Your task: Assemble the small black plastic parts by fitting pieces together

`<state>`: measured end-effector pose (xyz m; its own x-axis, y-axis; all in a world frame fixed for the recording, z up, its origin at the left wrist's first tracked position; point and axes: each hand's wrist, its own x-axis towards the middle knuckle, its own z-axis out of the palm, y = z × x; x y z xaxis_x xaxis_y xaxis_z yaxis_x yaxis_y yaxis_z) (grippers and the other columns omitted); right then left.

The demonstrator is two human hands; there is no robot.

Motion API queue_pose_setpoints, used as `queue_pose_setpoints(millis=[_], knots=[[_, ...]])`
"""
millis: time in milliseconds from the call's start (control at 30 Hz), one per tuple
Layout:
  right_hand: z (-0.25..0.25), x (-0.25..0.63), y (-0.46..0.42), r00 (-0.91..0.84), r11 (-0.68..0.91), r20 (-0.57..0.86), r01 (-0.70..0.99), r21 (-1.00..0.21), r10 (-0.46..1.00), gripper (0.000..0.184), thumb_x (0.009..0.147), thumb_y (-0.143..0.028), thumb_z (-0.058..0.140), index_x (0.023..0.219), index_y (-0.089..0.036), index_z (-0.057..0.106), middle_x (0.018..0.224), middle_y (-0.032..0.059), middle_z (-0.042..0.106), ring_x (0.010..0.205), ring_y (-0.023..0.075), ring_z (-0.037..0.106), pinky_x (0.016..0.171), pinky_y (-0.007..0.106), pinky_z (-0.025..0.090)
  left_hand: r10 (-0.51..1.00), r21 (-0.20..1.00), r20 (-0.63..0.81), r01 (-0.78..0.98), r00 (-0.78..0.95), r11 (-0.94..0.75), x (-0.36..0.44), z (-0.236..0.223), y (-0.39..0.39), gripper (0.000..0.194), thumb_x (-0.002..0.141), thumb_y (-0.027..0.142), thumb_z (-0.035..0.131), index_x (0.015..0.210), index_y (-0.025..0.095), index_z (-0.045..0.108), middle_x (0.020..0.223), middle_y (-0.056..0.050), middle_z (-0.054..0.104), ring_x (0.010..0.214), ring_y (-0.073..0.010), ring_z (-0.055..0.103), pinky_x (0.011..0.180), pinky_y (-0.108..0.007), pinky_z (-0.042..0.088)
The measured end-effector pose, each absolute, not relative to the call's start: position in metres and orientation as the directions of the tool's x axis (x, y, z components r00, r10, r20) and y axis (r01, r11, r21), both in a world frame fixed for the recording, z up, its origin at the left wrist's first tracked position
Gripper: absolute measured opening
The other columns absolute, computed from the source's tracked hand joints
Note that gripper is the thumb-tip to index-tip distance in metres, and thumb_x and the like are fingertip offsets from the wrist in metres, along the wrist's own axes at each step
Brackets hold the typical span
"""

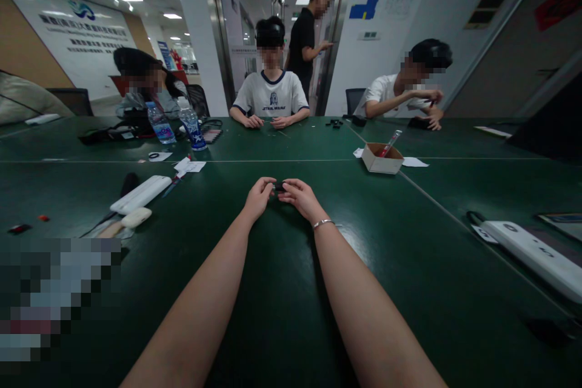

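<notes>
A small black object [279, 186] sits between my two hands above the green table [282, 267]. Its exact kind is too small to make out. My left hand [260, 199] pinches its left end, where a small pale or metallic bit shows by the fingertips. On the other side, my right hand [300, 195] is closed on the same object with thumb and fingers. A silver bracelet [323, 224] circles my right wrist. The fingers cover part of the object.
To the left lie a white power bank [140, 194], a pale rounded item [136, 217] and papers [190, 165]. Two bottles [191, 124] stand farther back. A small open box [382, 159] and a white power strip-like bar [536, 254] are rightward. Several people are across the table.
</notes>
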<state>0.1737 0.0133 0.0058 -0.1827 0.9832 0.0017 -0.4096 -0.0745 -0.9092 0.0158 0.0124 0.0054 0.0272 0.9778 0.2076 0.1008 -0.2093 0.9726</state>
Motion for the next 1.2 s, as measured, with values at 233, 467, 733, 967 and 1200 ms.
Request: queue_pose_setpoints(millis=[233, 467, 733, 967, 1200], knots=[[0.0080, 0.1736, 0.0118, -0.185, -0.085, -0.007, -0.416, -0.905, 0.983, 0.024, 0.075, -0.021, 0.080, 0.090, -0.017, 0.062, 0.075, 0.0016, 0.069, 0.063, 0.0140, 0.070, 0.062, 0.025, 0.060, 0.981, 0.978, 0.191, 0.076, 0.043, -0.194, 0.0166, 0.0080, 0.0100, 0.020, 0.086, 0.030, 0.053, 0.097, 0.017, 0.063, 0.063, 0.002, 0.055, 0.052, -0.0090, 0.046, 0.051, -0.021, 0.036], [0.0068, 0.1734, 0.0127, -0.191, -0.083, -0.004, -0.409, -0.909, 0.982, 0.025, 0.074, -0.024, 0.080, 0.089, -0.017, 0.062, 0.075, 0.0016, 0.070, 0.065, 0.0140, 0.070, 0.062, 0.025, 0.060, 0.980, 0.977, 0.197, 0.074, 0.021, -0.198, 0.0159, 0.0042, 0.0134, 0.020, 0.085, 0.028, 0.052, 0.098, 0.017, 0.063, 0.063, 0.003, 0.054, 0.052, -0.0090, 0.045, 0.051, -0.021, 0.035], [0.0060, 0.1737, 0.0136, -0.189, -0.085, -0.005, -0.414, -0.907, 0.982, 0.023, 0.074, -0.022, 0.080, 0.089, -0.017, 0.063, 0.073, 0.0012, 0.070, 0.064, 0.0138, 0.070, 0.061, 0.024, 0.060, 0.978, 0.972, 0.209, 0.108, 0.021, -0.210, 0.0160, 0.0038, 0.0131, 0.021, 0.082, 0.027, 0.057, 0.100, 0.019, 0.063, 0.071, 0.001, 0.057, 0.057, -0.0101, 0.048, 0.053, -0.022, 0.037], [0.0073, 0.1738, 0.0124, -0.192, -0.085, -0.005, -0.410, -0.908, 0.981, 0.025, 0.072, -0.024, 0.082, 0.088, -0.018, 0.062, 0.074, 0.0007, 0.070, 0.064, 0.0134, 0.070, 0.062, 0.024, 0.060, 0.976, 0.965, 0.214, 0.150, 0.038, -0.217, 0.0146, 0.0037, 0.0124, 0.024, 0.082, 0.022, 0.054, 0.104, 0.019, 0.064, 0.078, -0.001, 0.058, 0.064, -0.0114, 0.051, 0.059, -0.023, 0.040], [0.0097, 0.1737, 0.0114, -0.184, -0.095, -0.020, -0.413, -0.906, 0.983, 0.024, 0.072, -0.024, 0.082, 0.085, -0.018, 0.062, 0.071, 0.0003, 0.068, 0.063, 0.0133, 0.069, 0.061, 0.024, 0.059, 0.963, 0.950, 0.267, 0.160, 0.036, -0.270, 0.0141, 0.0049, 0.0115, 0.026, 0.076, 0.021, 0.062, 0.101, 0.018, 0.064, 0.087, -0.003, 0.063, 0.075, -0.0141, 0.057, 0.073, -0.028, 0.045]])
